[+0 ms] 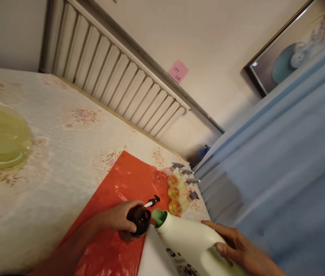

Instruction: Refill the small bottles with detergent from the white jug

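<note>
On red sheet (116,191) | two hands: left hand (119,219) one brown bottle (139,222) | right hand (238,245) one white jug (191,241)

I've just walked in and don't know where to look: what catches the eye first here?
First, the big white bottle tipped in the right hand, its green spout almost at the mouth of a small dark bottle that the left hand steadies. Both are over a bright red plastic sheet on the flowered tablecloth, with small orange-filled spray bottles just behind.
</note>
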A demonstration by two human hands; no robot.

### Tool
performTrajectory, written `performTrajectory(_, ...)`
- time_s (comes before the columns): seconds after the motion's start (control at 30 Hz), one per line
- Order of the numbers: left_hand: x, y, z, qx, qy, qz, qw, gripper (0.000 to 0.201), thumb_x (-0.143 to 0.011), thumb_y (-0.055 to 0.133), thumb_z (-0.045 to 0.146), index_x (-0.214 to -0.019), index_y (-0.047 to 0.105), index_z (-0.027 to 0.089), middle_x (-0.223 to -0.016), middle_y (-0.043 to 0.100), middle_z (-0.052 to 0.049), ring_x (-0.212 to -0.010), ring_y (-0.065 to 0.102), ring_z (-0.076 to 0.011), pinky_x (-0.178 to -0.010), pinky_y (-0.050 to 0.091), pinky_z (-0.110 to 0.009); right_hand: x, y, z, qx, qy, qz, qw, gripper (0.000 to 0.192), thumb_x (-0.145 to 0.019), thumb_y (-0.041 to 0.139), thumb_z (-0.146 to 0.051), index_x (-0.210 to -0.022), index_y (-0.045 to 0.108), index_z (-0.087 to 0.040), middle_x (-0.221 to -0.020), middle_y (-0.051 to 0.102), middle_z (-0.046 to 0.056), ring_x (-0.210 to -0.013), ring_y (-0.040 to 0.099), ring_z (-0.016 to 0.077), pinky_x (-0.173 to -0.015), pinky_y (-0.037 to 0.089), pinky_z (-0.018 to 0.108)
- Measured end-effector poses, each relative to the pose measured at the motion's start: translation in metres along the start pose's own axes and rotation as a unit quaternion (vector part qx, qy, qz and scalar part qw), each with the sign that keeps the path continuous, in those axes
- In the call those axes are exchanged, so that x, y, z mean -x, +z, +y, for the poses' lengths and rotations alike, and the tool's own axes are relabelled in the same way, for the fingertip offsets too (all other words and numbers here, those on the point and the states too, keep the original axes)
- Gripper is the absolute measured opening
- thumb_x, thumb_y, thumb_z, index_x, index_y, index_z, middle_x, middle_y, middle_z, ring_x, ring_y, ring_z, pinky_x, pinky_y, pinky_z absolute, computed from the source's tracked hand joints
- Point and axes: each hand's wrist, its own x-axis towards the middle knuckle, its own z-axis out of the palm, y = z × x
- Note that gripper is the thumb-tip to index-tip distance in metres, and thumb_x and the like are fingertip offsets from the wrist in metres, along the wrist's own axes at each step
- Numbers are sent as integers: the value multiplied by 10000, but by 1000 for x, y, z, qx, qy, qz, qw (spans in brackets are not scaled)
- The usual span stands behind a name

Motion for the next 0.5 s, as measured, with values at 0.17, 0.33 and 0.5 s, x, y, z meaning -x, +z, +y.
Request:
performTrajectory(0.17, -1, -2, -2, -10, 3, 1, 1000, 629, -576, 662, 160, -1194, 556, 211, -1054, 692, -37, -844, 677, -228, -577, 514, -242, -2, 0, -3, 5, -2, -2, 1000, 675, -838, 572, -629, -1389, 552, -241, -1004, 675, 68, -709, 549, 166, -526, 406, 221)
performTrajectory(0.33, -4, -3, -9, -3, 9, -7, 1000, 628, -587, 672, 163, -1201, 556, 213, -1067, 689, -44, -843, 682, -236, -574, 519, -251, -4, -1, -1, 5, -5, -12, 1000, 658, -853, 565, -621, -1393, 545, -246, -961, 670, 53, -697, 541, 155, -525, 399, 213)
performTrajectory(0.5, -5, -5, -12, -2, 12, -8, 1000, 651, -592, 677, 165, -1227, 541, 214, -1129, 675, -57, -916, 683, -264, -606, 541, -273, -6, -1, 0, 5, -3, -13, 1000, 642, -863, 572, -600, -1397, 540, -246, -969, 667, 55, -716, 541, 155, -527, 401, 205)
